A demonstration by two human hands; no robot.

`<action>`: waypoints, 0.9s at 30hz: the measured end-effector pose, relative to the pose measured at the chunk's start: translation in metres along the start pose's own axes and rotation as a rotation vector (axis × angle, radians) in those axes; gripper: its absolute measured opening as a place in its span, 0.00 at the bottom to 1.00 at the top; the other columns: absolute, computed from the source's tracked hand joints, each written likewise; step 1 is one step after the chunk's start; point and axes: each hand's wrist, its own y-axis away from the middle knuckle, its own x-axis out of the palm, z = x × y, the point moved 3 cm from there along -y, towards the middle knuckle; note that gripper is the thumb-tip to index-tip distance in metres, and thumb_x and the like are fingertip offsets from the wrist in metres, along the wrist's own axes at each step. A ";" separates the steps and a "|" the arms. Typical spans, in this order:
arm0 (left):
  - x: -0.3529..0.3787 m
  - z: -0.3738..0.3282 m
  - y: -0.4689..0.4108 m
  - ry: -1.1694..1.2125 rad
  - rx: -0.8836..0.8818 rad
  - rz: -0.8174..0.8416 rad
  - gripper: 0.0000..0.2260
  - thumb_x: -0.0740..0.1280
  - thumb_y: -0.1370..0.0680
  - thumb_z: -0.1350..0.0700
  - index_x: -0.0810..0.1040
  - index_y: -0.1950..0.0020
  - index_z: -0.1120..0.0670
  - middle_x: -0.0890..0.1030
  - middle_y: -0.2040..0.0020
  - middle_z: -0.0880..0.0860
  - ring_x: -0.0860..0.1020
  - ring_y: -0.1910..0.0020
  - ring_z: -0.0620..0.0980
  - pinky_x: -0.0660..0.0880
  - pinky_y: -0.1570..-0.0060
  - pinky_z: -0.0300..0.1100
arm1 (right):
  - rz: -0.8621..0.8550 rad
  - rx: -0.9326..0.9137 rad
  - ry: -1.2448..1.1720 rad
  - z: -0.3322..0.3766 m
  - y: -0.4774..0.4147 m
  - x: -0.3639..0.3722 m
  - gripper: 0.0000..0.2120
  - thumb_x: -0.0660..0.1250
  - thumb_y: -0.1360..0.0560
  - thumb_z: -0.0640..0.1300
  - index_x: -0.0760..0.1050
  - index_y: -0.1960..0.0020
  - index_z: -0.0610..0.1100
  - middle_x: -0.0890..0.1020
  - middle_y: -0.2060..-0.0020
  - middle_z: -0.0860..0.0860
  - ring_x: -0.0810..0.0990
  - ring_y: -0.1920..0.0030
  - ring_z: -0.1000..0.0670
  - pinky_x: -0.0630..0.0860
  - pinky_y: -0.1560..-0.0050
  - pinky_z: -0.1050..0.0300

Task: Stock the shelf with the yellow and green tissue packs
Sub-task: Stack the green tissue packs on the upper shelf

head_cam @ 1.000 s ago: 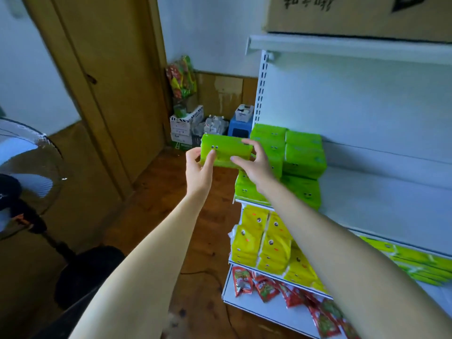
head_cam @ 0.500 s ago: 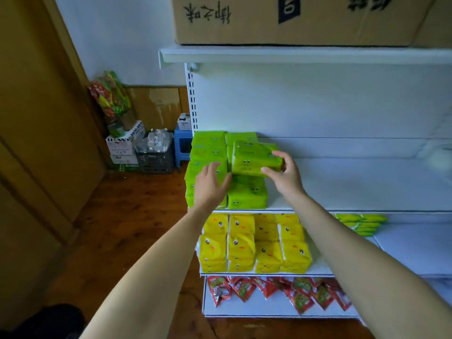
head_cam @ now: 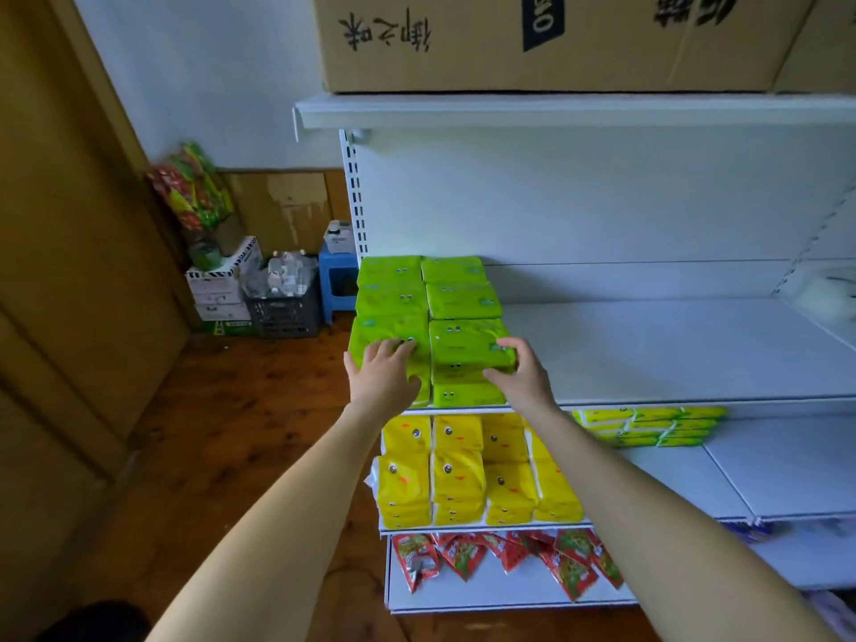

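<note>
Gripping top green pack (head_cam: 463, 342), R fingers (head_cam: 512, 352) curled; L fingers (head_cam: 393, 348) flat on neighbour pack (head_cam: 380, 329).

A white shelf unit (head_cam: 671, 359) bore a cardboard box (head_cam: 509, 39) on its top board. Green tissue packs (head_cam: 458, 298) were stacked at the next board's left end. Yellow tissue packs (head_cam: 456, 474) sat beneath, with thinner packs (head_cam: 648, 426) to their right and red snack packets (head_cam: 500, 556) lowest.

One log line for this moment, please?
step: green tissue pack set on stack | right hand: grips pack | left hand: rests on neighbouring pack
</note>
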 end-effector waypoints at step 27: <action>0.011 0.059 -0.016 0.388 -0.144 -0.030 0.38 0.69 0.25 0.57 0.49 0.23 0.48 0.76 0.41 0.60 0.76 0.46 0.56 0.71 0.54 0.43 | -0.045 -0.115 0.324 -0.007 -0.016 0.020 0.37 0.70 0.28 0.46 0.55 0.25 0.47 0.68 0.30 0.45 0.70 0.34 0.43 0.72 0.44 0.52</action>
